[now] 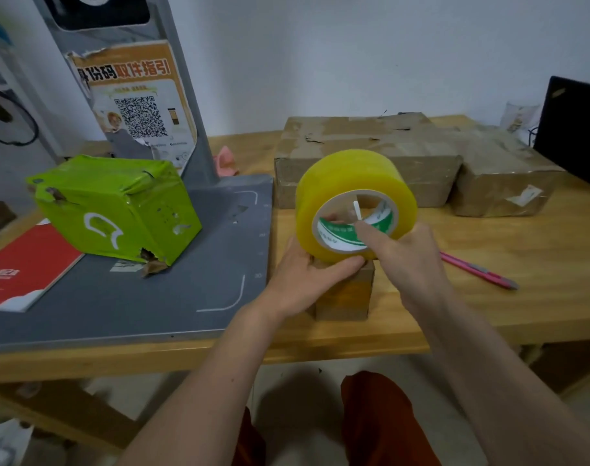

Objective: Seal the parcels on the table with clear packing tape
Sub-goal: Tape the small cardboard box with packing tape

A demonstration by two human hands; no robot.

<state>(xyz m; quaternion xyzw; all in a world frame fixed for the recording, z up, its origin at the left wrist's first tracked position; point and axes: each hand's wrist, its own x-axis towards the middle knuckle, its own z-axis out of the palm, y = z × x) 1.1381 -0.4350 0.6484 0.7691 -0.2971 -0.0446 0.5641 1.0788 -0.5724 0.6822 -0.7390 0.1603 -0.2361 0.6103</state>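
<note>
A thick yellowish roll of packing tape [351, 183] stands on edge on top of a small brown cardboard parcel [344, 294] near the table's front edge. My right hand [404, 253] grips the roll, with a finger hooked into its cardboard core. My left hand [307, 274] holds the small parcel at its top left, thumb lying along the top edge under the roll. Two larger brown parcels [371, 153] [502, 176] lie behind at the back of the table. A green wrapped parcel [115, 206] sits tilted on the grey base at the left.
A pink utility knife [478, 270] lies on the wooden table [488, 307] right of my hands. A grey scanner stand [172, 290] with a QR poster fills the left side. A red booklet [24, 267] lies at far left. A black screen [576, 129] stands far right.
</note>
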